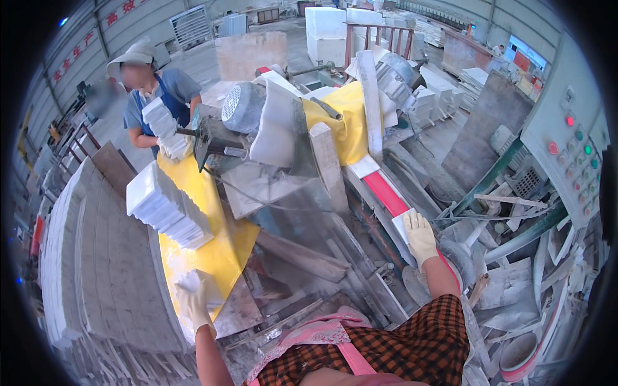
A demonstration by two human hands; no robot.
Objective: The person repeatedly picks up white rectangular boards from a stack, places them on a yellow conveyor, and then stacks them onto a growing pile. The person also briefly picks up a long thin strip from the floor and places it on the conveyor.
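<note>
My left hand (193, 297), in a dusty white glove, rests on the near end of the yellow-covered table (212, 254), fingers spread, with a pale tile piece under it. My right hand (420, 237), also gloved, lies flat on a white tile (402, 222) on the red conveyor strip (386, 193) of a stone-cutting machine (283, 161). A stack of white tiles (167, 206) lies on the yellow cover ahead of my left hand.
A co-worker in a blue apron and white hat (151, 96) stands at the far end holding white tiles (161, 125). A control panel with coloured buttons (576, 148) is at right. Grey stone slabs (96, 257) are stacked left; broken tile pieces (515, 289) litter the right.
</note>
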